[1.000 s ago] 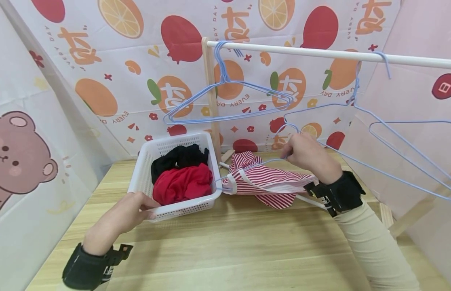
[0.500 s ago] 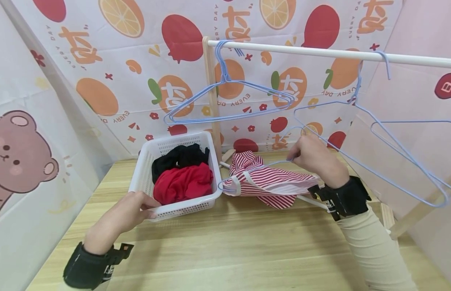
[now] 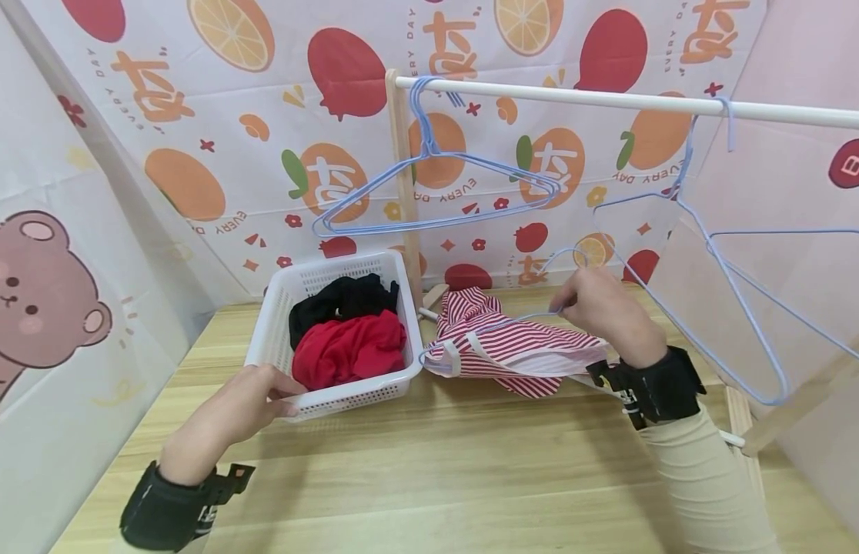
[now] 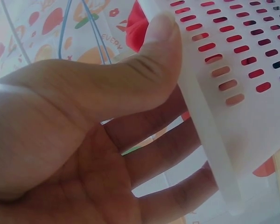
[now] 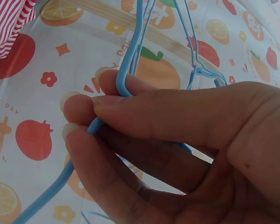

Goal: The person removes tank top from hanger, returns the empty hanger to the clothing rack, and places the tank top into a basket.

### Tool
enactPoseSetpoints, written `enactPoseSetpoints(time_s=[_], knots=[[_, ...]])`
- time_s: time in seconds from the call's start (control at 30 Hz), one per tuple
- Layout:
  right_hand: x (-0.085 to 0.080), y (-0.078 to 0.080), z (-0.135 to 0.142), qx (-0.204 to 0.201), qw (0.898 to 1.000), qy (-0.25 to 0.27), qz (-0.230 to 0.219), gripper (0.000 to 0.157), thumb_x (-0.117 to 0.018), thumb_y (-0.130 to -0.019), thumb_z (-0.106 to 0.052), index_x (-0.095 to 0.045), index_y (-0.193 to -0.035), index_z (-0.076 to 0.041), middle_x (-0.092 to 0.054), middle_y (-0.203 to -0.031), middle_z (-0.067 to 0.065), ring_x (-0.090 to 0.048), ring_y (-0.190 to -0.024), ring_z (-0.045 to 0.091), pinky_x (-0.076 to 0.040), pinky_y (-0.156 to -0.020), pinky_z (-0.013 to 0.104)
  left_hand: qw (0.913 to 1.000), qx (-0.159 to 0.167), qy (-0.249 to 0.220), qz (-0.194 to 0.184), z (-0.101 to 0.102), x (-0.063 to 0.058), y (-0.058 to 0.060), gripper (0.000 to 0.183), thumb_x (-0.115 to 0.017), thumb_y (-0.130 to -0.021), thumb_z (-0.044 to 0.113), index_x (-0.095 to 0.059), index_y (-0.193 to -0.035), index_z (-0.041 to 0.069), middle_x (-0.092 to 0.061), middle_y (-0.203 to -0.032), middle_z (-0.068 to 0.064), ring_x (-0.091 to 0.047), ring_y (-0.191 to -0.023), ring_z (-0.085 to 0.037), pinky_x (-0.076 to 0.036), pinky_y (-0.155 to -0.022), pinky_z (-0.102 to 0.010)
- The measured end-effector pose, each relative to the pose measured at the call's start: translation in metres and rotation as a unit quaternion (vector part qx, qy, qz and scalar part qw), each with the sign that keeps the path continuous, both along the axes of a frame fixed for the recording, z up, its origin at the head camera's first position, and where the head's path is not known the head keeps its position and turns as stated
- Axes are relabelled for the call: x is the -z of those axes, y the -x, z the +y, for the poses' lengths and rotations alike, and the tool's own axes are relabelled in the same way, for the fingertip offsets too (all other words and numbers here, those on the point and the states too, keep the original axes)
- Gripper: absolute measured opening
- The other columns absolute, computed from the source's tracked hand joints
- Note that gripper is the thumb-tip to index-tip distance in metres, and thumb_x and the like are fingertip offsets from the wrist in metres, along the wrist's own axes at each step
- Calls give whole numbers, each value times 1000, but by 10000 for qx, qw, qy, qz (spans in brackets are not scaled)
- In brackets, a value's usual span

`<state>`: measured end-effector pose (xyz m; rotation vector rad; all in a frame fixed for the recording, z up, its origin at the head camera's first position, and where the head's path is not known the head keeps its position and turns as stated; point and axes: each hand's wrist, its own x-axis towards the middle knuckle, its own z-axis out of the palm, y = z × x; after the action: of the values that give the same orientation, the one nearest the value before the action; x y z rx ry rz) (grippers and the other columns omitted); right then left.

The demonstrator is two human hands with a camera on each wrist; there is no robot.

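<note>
My left hand [image 3: 242,412] pinches the front rim of a white perforated basket [image 4: 210,140], thumb outside and fingers inside. Red cloth [image 3: 349,350] and black cloth [image 3: 339,302] lie in the basket. With thumb and fingers my right hand [image 3: 606,312] pinches a blue clothes hanger [image 5: 51,186] near its neck, its hook rising above the hand. Below hangs a red-and-white striped garment [image 3: 540,346] with white straps. The hanger's left end is by these straps; whether it passes through both I cannot tell.
A white rail [image 3: 582,95] on a wooden post [image 3: 399,154] crosses above. Several blue hangers [image 3: 429,225] hang together at its left, and another hanger [image 3: 727,250] hangs near the right forearm. Bare wooden tabletop [image 3: 429,477] lies in front.
My right hand has shifted slightly right and down with the hanger and the striped garment. The hanger on the rail at right has swung round. My left hand stays on the basket.
</note>
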<state>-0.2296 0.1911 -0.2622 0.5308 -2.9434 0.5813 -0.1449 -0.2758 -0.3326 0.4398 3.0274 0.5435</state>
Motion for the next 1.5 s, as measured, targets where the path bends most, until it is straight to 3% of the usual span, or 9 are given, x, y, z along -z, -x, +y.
enactPoseSetpoints(time_s=[0.3, 0.97, 1.23, 1.5], knots=[[18, -3, 1, 111, 9999, -4, 49, 19, -68, -86, 5, -84, -90, -6, -80, -90, 13, -67, -87, 28, -55, -78, 44, 10000, -14, 38, -26, 1, 0, -1, 18, -85, -77, -1, -83, -93, 7, -76, -88, -5, -65, -81, -19, -55, -71, -37], [31, -9, 3, 313, 9991, 170, 216, 22, -68, -82, 9, -84, -89, -6, -80, -92, 13, -69, -92, 30, -55, -83, 47, 9998, 50, 33, -164, 0, -3, 2, 20, -85, -77, -1, -82, -95, 6, -76, -89, -7, -66, -82, -20, -57, -74, -41], [35, -14, 5, 328, 9979, 513, 220, 21, -66, -80, 10, -82, -89, -2, -78, -86, 14, -70, -85, 28, -58, -75, 41, 9996, 17, 98, -277, 2, -6, 3, 22, -86, -76, 0, -82, -97, 5, -76, -91, -9, -66, -83, -21, -58, -76, -44], [35, -12, 5, 321, 9987, 250, 295, 21, -68, -83, 6, -84, -90, -6, -79, -88, 13, -70, -86, 30, -57, -80, 47, 9993, 105, 155, -327, 1, -8, 4, 26, -86, -77, 2, -80, -102, 4, -75, -92, -8, -65, -83, -20, -58, -76, -44]])
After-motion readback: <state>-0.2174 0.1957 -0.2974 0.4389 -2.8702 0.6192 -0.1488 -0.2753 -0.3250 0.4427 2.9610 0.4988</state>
